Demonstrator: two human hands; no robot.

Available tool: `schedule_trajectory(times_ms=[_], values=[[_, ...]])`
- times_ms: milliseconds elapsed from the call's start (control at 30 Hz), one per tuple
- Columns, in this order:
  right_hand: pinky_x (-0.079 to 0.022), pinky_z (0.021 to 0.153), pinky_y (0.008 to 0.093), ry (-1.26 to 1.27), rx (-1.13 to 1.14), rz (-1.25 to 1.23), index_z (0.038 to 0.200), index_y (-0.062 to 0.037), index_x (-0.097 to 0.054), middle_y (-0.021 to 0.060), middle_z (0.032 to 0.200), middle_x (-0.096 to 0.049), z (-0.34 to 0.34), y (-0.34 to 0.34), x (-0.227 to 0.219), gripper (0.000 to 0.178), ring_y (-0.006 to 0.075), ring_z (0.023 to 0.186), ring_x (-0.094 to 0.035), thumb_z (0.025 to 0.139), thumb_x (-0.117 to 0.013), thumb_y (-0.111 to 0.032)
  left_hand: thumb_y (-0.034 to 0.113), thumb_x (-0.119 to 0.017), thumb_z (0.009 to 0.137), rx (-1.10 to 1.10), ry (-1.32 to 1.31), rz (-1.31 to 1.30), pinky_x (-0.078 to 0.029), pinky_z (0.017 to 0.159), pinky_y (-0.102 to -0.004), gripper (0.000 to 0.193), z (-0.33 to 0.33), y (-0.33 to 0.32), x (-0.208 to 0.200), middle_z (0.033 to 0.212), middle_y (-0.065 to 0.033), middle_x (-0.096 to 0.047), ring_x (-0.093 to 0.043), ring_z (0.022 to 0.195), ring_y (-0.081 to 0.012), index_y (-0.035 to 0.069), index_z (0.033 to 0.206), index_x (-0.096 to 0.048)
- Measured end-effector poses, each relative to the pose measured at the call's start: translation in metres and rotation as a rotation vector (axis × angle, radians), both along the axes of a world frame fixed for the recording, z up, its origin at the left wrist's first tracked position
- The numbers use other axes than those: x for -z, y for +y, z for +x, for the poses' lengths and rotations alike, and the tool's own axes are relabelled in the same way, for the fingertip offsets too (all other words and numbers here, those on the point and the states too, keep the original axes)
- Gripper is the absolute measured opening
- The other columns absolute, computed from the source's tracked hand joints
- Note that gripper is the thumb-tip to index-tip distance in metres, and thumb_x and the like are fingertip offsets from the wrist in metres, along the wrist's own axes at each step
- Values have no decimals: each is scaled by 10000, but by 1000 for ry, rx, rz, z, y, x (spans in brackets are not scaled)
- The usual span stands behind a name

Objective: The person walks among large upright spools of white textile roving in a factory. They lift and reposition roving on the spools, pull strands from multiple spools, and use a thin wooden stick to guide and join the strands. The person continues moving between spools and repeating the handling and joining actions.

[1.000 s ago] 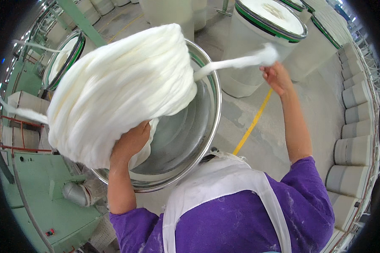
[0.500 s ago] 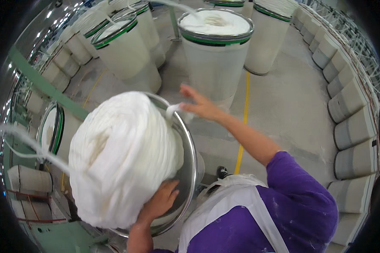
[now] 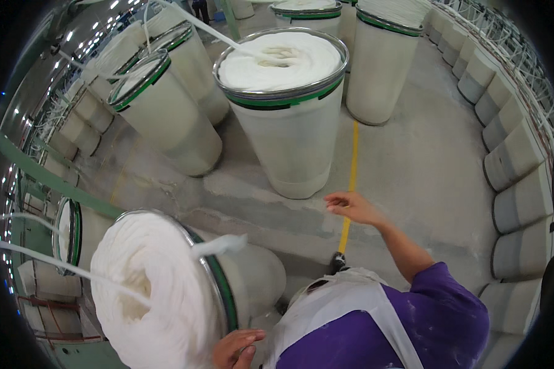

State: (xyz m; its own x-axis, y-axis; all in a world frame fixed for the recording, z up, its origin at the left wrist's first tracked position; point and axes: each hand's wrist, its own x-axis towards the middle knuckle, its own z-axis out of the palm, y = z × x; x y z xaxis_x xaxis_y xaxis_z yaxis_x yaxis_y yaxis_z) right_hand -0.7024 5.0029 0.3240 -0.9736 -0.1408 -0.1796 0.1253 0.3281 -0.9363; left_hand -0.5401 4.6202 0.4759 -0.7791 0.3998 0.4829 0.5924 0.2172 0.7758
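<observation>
Grey concrete floor (image 3: 437, 154) stretches away ahead, crossed by a yellow line (image 3: 353, 163) and flanked on the right by a row of pale containers (image 3: 514, 166). Through the head camera I find the thick coil of white fibre (image 3: 184, 270) at lower left, bulging out of the top of its can (image 3: 258, 270). One loose end (image 3: 224, 245) sticks out past the can's edge, and a strand (image 3: 61, 264) runs from the left into the coil's hollow. My left hand (image 3: 237, 345) is just beside the can, fingers loosely bent around nothing I can see; whether it touches, I cannot tell. My right hand (image 3: 354, 208) is empty, its fingers relaxed above the floor. I judge the coil soft and squashy, fairly heavy as a whole, its strands easily pulled apart. I would support its sides with broad palms, and handle the loose end gently.
</observation>
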Motion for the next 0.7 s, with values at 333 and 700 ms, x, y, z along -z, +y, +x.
schedule_trajectory(times_ms=[333,700], values=[[-467,871,341,434,38,299,1169,-28,-600,109,1092,-656,-135,162,-93,378,228,1003,-618,876,-646,-262,60,-579,877,6,-333,-45,-476,852,-331,221,-208,222,41,1020,-129,-673,-629,958,-260,14,1085,-638],[-459,856,433,387,-427,1187,984,-28,-674,161,1019,-658,-344,214,-154,514,321,973,-601,932,-471,-497,54,-627,836,230,17,-185,-471,892,-391,236,-413,331,60,1077,-91,-659,-596,1029,-287,39,1071,-648]])
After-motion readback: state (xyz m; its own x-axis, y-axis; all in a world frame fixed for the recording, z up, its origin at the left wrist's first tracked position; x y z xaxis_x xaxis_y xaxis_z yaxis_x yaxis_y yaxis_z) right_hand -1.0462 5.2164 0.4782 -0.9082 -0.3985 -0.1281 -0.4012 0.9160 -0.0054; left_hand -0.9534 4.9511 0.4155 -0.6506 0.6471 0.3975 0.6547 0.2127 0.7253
